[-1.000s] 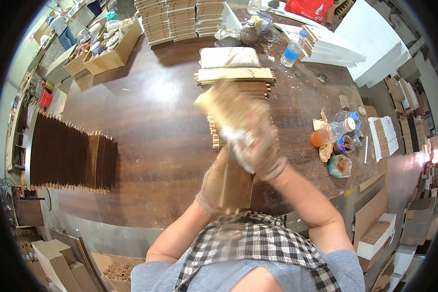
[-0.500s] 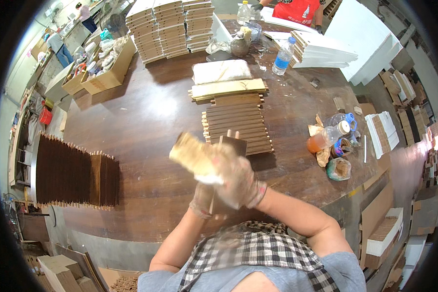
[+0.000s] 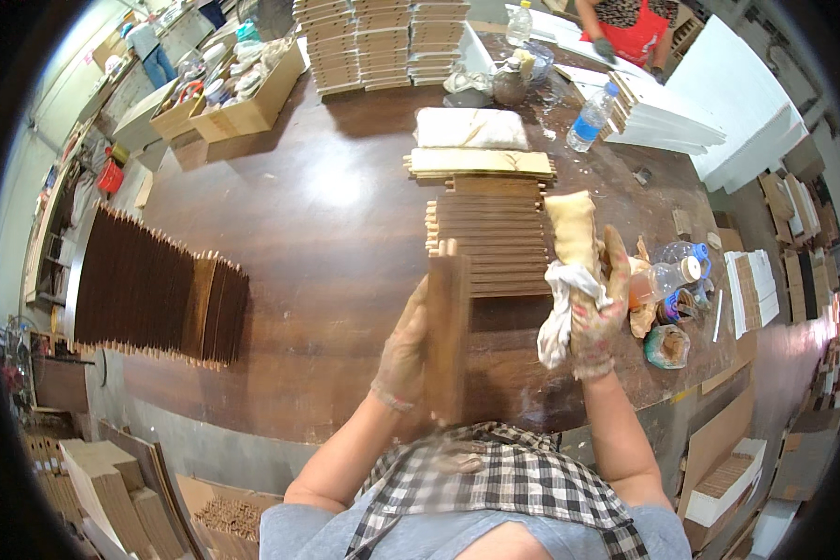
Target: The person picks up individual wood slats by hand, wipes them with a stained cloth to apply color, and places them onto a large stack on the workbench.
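My left hand (image 3: 403,353), in a stained pale glove, grips a dark brown wooden slat (image 3: 448,336) held upright in front of my apron, dowel pegs showing at its far end. Off to the right, my gloved right hand (image 3: 599,322) holds a white rag (image 3: 557,322) together with a yellowish cloth pad (image 3: 571,227). Its fingers reach up along the pad, which is apart from the slat. Just beyond the slat lies a row of brown pegged slats (image 3: 495,233). Pale yellow slats (image 3: 481,164) and a folded white cloth (image 3: 471,129) lie behind that row.
At the table's (image 3: 317,261) left stands a long dark slat stack (image 3: 140,289). Bottles (image 3: 658,280) and a jar (image 3: 667,346) sit beyond my right hand. A water bottle (image 3: 592,117), board stacks (image 3: 378,47) and a box (image 3: 252,103) are farther back. Opposite works a person in red (image 3: 639,37).
My hands have moved apart. The right hand has gone right with the pad and rag, away from the slat. The left now holds the slat upright. The whole view has shifted.
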A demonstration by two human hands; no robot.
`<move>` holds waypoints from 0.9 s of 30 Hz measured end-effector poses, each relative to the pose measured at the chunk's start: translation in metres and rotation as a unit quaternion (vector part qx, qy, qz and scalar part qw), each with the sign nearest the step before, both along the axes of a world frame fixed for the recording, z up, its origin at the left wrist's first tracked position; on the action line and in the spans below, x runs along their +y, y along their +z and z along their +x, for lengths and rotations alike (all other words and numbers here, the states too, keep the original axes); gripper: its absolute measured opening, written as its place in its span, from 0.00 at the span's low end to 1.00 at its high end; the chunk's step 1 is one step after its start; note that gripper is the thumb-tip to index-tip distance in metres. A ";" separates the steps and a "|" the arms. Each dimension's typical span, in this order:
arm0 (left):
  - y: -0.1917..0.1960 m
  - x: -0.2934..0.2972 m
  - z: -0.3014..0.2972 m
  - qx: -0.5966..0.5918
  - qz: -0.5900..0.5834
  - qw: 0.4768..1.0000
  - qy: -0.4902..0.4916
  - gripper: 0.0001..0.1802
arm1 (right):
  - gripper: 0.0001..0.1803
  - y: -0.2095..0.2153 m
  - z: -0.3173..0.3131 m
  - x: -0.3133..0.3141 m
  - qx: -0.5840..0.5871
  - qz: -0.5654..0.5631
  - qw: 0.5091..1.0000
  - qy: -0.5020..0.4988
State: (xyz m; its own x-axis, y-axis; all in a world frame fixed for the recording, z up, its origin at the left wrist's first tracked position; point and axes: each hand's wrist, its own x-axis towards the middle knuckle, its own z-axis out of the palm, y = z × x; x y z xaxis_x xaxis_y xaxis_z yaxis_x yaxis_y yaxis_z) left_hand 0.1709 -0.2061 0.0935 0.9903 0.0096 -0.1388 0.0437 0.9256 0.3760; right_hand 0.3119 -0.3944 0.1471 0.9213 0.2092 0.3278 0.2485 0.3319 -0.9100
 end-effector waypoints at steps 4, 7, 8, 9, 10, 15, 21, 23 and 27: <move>-0.041 -0.001 0.007 -0.118 -0.205 0.968 -0.080 0.27 | 0.40 -0.005 -0.027 -0.007 -0.147 -0.115 0.982 -0.012; -0.019 -0.005 0.001 -0.050 -0.108 0.993 0.015 0.30 | 0.37 -0.004 -0.030 -0.026 -0.252 -0.197 0.946 0.063; -0.023 -0.001 -0.004 -0.058 -0.127 0.990 -0.003 0.31 | 0.36 0.002 -0.036 -0.028 -0.252 -0.232 0.938 0.054; -0.022 0.006 -0.008 -0.043 -0.099 0.994 -0.018 0.30 | 0.34 0.004 -0.039 -0.027 -0.255 -0.235 0.937 0.044; -0.020 0.008 -0.012 -0.032 0.037 0.999 -0.006 0.27 | 0.33 0.004 -0.041 -0.026 -0.259 -0.238 0.936 0.035; -0.001 0.009 -0.010 0.089 0.082 0.987 0.104 0.26 | 0.36 -0.010 -0.059 -0.016 -0.155 -0.194 0.964 0.095; 0.024 0.015 -0.024 0.044 -0.046 0.998 0.019 0.34 | 0.33 0.008 -0.059 -0.016 -0.138 -0.241 0.944 0.180; 0.010 0.015 -0.023 0.007 -0.063 0.998 0.019 0.35 | 0.31 0.020 -0.053 -0.021 -0.201 -0.303 0.909 0.202; 0.004 0.010 -0.016 0.029 -0.045 0.998 0.034 0.41 | 0.26 0.032 -0.065 -0.012 -0.319 -0.383 0.823 0.271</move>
State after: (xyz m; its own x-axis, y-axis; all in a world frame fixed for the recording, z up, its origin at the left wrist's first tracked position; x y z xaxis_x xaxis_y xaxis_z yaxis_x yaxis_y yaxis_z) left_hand 0.1552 -0.1960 0.0978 0.9780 0.0607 -0.1998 -0.0004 0.9574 0.2889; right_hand 0.2468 -0.4060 0.1794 0.3161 0.9033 0.2899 0.7617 -0.0595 -0.6452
